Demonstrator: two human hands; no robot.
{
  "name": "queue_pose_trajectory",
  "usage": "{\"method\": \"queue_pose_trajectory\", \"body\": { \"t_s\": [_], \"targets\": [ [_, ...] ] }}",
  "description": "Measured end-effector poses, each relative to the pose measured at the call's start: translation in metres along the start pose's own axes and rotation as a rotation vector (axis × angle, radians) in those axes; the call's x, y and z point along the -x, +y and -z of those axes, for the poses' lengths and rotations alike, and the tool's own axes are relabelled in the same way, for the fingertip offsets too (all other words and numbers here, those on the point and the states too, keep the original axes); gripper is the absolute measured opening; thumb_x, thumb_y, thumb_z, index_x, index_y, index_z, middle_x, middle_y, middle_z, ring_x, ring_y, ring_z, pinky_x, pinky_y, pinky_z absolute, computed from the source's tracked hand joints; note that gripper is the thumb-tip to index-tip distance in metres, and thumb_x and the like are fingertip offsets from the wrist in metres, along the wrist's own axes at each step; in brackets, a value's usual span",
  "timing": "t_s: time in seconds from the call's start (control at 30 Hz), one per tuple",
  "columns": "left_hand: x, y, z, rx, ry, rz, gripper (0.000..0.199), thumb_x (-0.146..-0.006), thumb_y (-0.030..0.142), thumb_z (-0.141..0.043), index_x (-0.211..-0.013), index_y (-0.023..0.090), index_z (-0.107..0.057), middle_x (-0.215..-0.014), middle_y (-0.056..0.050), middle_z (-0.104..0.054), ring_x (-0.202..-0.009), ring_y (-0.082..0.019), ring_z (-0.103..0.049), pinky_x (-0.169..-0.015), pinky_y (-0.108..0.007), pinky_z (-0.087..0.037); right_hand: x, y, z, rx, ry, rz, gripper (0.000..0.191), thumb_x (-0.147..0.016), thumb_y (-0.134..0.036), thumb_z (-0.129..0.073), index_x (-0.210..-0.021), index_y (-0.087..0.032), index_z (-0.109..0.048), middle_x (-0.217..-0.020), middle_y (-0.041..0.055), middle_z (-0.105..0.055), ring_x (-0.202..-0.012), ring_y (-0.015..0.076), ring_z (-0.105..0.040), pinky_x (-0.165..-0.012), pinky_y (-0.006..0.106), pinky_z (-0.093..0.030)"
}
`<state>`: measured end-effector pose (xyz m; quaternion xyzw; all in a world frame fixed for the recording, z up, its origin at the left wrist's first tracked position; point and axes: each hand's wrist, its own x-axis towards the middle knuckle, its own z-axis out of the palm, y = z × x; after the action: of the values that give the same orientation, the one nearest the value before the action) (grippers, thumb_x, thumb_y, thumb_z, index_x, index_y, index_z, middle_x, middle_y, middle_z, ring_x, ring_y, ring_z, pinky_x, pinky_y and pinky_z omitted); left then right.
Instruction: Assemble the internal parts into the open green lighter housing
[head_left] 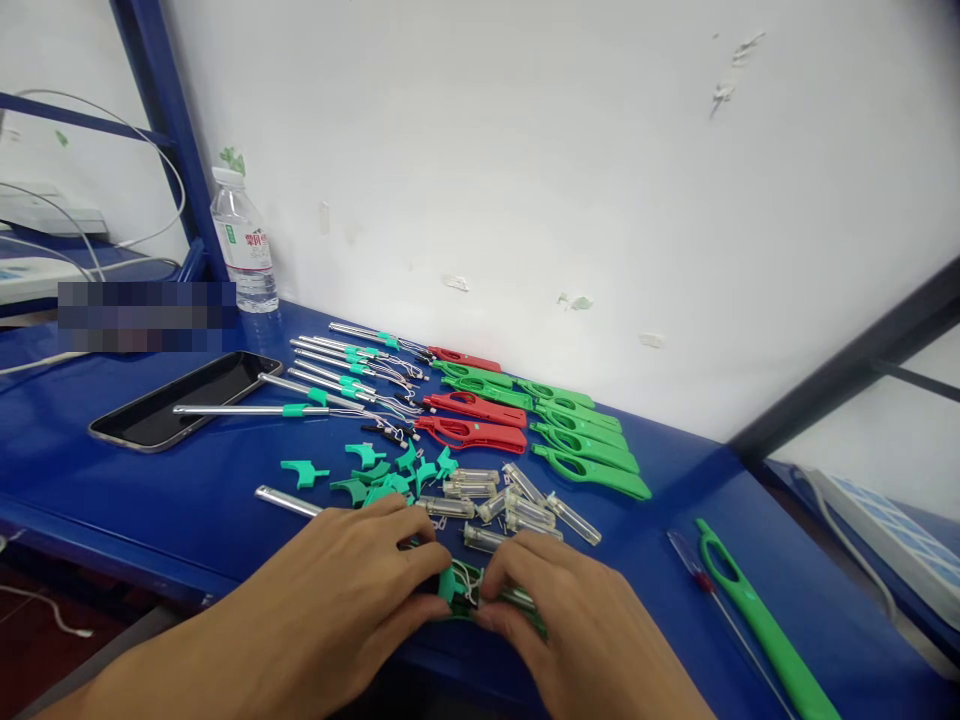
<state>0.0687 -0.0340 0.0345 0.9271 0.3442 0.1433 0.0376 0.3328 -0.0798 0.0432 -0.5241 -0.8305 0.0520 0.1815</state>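
Observation:
Low at the front edge of the table, my left hand (367, 575) and my right hand (574, 610) are both closed on one partly assembled green stick lighter (536, 620). A teal trigger (448, 584) and thin white wires (469, 575) show in the gap between my fingertips. My left fingers pinch around the trigger end, while my right thumb and fingers grip the body. A metal lighter tube (285, 500) sticks out past my left hand. Much of the lighter is hidden under my fingers. Just beyond lie loose teal triggers (367, 456) and clear fuel tanks (574, 518).
Metal tubes with wires (247, 410) lie at the left, beside a phone (180, 400). Red shells (480, 435) and green shells (592, 470) line the wall side. A screwdriver (705, 580) and another green shell (765, 620) lie right. A water bottle (244, 245) stands back left.

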Motion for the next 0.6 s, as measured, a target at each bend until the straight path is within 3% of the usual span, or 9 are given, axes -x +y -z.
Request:
{"method": "queue_pose_trajectory", "body": {
  "t_s": [0.27,0.43,0.6],
  "targets": [
    [-0.006,0.001,-0.002,0.009,-0.06,0.032,0.008,-0.116,0.023,-0.086,-0.116,0.029,-0.091,-0.12,0.0,-0.093,-0.116,-0.03,-0.089,-0.091,-0.045,-0.07,0.001,0.007,0.004,-0.067,-0.06,0.045,0.033,-0.105,0.0,-0.083,-0.108,-0.033,-0.084,-0.107,-0.007,-0.093,-0.095,0.02,-0.091,-0.081,0.027,-0.062],
    [-0.011,0.005,0.006,0.019,-0.195,0.121,0.015,-0.113,0.019,-0.087,-0.122,0.03,-0.091,-0.13,-0.002,-0.093,-0.129,-0.034,-0.088,-0.101,-0.048,-0.075,0.001,0.005,0.006,-0.079,-0.07,0.034,0.038,-0.104,0.005,-0.078,-0.107,-0.033,-0.084,-0.107,-0.0073,-0.093,-0.093,0.0191,-0.091,-0.08,0.027,-0.059],
    [-0.012,0.008,0.007,0.025,-0.308,0.173,0.025,-0.116,0.015,-0.08,-0.133,0.031,-0.09,-0.145,-0.002,-0.091,-0.141,-0.037,-0.085,-0.113,-0.058,-0.075,0.001,0.005,0.006,-0.058,-0.074,0.038,0.04,-0.103,0.007,-0.075,-0.105,-0.032,-0.082,-0.104,-0.0082,-0.091,-0.091,0.0184,-0.089,-0.078,0.027,-0.055]
  ]
}}
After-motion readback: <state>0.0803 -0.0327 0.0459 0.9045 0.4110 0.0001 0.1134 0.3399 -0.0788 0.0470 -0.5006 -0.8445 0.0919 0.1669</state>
